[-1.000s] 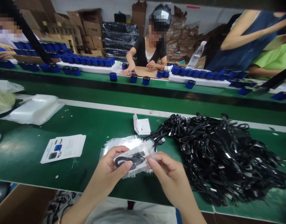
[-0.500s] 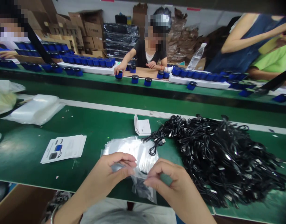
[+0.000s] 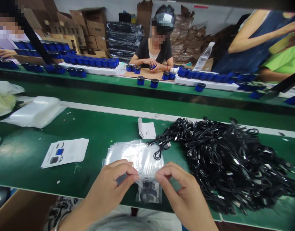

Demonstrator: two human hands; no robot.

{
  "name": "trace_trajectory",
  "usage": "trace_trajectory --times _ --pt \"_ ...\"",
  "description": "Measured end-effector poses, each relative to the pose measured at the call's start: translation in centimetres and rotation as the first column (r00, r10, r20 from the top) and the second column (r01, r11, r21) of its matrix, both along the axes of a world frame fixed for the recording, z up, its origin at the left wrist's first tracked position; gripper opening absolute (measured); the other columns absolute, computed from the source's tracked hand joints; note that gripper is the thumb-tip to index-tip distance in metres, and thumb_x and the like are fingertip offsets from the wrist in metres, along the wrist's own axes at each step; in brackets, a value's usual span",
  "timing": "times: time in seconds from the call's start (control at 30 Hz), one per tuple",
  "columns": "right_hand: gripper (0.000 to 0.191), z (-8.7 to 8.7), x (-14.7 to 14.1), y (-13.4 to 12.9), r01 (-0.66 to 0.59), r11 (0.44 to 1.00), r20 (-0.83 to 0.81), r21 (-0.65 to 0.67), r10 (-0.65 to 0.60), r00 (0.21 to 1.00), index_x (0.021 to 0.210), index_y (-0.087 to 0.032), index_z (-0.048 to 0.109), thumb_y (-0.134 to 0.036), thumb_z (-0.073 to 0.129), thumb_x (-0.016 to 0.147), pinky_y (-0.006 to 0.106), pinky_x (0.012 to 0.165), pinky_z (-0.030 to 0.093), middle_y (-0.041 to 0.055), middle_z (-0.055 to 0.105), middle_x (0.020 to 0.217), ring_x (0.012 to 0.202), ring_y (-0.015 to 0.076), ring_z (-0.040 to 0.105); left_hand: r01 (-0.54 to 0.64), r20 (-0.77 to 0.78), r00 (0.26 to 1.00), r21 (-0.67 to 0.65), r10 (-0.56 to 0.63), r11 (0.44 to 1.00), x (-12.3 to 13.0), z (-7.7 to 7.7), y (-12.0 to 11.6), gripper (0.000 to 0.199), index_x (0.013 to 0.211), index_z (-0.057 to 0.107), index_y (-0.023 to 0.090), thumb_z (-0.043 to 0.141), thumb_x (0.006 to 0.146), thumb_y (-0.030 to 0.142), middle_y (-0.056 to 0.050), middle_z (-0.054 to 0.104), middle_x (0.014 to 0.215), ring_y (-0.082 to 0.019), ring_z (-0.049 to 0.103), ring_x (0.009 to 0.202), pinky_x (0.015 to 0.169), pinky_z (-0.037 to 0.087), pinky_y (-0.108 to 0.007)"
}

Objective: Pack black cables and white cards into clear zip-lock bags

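Note:
A small clear plastic bag (image 3: 149, 194) with a black cable inside hangs between my hands at the table's near edge. My left hand (image 3: 113, 181) pinches the left end of the bag's top edge between thumb and fingers. At the right end of that edge, my right hand (image 3: 177, 183) pinches it the same way. Just beyond lies a fanned stack of flat clear bags (image 3: 128, 150). To the right spreads a large heap of black USB cables (image 3: 217, 160), one of its cables reaching onto the stack.
Printed leaflets (image 3: 65, 152) lie at left, a folded white booklet (image 3: 147, 130) behind the bags. A plastic-wrapped pack (image 3: 39, 110) sits at far left. Across the green bench, a co-worker (image 3: 153, 48) handles a blue jar among trays of blue jars (image 3: 92, 61).
My right hand has shifted slightly right, and the bag's top edge is now stretched straight, the bag hanging flat. The co-worker opposite has drawn a blue jar in to both hands.

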State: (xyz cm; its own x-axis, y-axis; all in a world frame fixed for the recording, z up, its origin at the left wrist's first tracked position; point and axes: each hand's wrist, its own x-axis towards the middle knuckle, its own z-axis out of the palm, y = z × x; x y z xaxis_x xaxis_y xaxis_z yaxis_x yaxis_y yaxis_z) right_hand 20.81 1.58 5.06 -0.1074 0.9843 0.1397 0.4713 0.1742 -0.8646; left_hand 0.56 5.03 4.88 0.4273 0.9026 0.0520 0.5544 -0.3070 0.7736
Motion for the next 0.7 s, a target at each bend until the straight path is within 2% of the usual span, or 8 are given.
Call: trace_trajectory --times 0.1,0.27,0.4,0.5,0.53,0.6,0.67,0.7 --pt "0.014 -0.1 -0.1 0.0 -0.034 0.999 -0.016 -0.01 0.034 0.999 0.079 -0.02 0.059 -0.02 0.05 0.089 0.023 0.064 0.042 0.0001 0.06 0.075 0.07 0.0137 0.057 0.007 0.003 1.0 0.072 -0.007 0.997 0.0 0.1 -0.1 0.019 0.074 0.062 0.021 0.051 0.089 0.025 0.0 0.066 0.072 -0.019 0.066 0.089 0.086 0.048 -0.029" --pt "0.014 -0.2 -0.7 0.0 -0.117 0.993 -0.067 -0.026 0.115 0.991 0.08 -0.02 0.062 -0.018 0.052 0.088 0.024 0.065 0.043 0.0006 0.063 0.075 0.071 0.0142 0.059 0.108 0.059 0.992 0.091 -0.113 0.99 0.2 0.2 -0.2 0.014 0.082 0.064 0.022 0.052 0.089 0.021 0.003 0.068 0.077 -0.013 0.065 0.074 0.099 0.044 -0.035" --pt "0.015 -0.5 -1.2 -0.1 -0.082 0.996 -0.105 0.021 0.084 0.991 0.075 -0.018 0.062 -0.017 0.053 0.086 0.024 0.063 0.043 0.0005 0.063 0.071 0.068 0.0135 0.059 0.084 0.109 0.989 0.143 -0.1 0.986 0.5 -0.2 -0.4 0.015 0.075 0.063 0.019 0.054 0.087 0.017 0.004 0.063 0.069 -0.011 0.062 0.066 0.104 0.04 -0.036" --pt "0.014 -0.7 -1.4 -0.2 -0.062 0.998 -0.126 0.015 0.063 0.99 0.073 -0.018 0.064 -0.016 0.056 0.085 0.023 0.062 0.044 0.0005 0.065 0.07 0.066 0.0134 0.061 0.079 0.123 0.988 0.122 -0.094 0.989 0.6 -0.4 -0.6 0.013 0.079 0.064 0.021 0.055 0.087 0.017 0.005 0.063 0.071 -0.01 0.062 0.067 0.103 0.039 -0.035" --pt "0.013 -0.7 -1.6 -0.3 -0.06 0.998 -0.128 0.012 0.061 0.99 0.074 -0.018 0.065 -0.016 0.058 0.084 0.023 0.061 0.044 0.0005 0.066 0.07 0.066 0.0134 0.061 0.09 0.121 0.987 0.106 -0.103 0.99 0.5 -0.4 -0.7 0.014 0.08 0.065 0.022 0.055 0.087 0.017 0.005 0.064 0.072 -0.01 0.063 0.068 0.099 0.042 -0.032" --pt "0.012 -0.9 -1.8 -0.6 -0.064 0.998 -0.12 0.012 0.065 0.991 0.074 -0.019 0.067 -0.017 0.06 0.084 0.023 0.059 0.044 -0.0001 0.067 0.069 0.064 0.0132 0.062 0.103 0.108 0.988 0.088 -0.113 0.991 0.2 -0.2 -1.0 0.015 0.08 0.067 0.024 0.055 0.088 0.018 0.005 0.064 0.072 -0.01 0.063 0.068 0.08 0.05 -0.023" --pt "0.01 -1.0 -2.0 -0.7 -0.117 0.993 -0.101 0.0 0.117 0.988 0.076 -0.02 0.068 -0.02 0.062 0.085 0.022 0.06 0.046 -0.0006 0.068 0.071 0.066 0.0131 0.063 0.095 0.075 0.992 0.092 -0.102 0.991 -0.5 0.2 -1.4 0.017 0.076 0.066 0.023 0.054 0.087 0.017 0.004 0.062 0.068 -0.01 0.061 0.063 0.059 0.048 -0.018" --pt "0.006 -1.2 -2.1 -0.7 -0.157 0.988 -0.083 -0.008 0.156 0.984 0.081 -0.021 0.068 -0.021 0.063 0.084 0.023 0.063 0.048 -0.0003 0.069 0.075 0.069 0.0137 0.064 0.09 0.045 0.994 0.088 -0.095 0.992 -1.0 0.4 -1.7 0.018 0.074 0.065 0.023 0.053 0.087 0.017 0.004 0.061 0.067 -0.01 0.06 0.06 0.053 0.046 -0.017"
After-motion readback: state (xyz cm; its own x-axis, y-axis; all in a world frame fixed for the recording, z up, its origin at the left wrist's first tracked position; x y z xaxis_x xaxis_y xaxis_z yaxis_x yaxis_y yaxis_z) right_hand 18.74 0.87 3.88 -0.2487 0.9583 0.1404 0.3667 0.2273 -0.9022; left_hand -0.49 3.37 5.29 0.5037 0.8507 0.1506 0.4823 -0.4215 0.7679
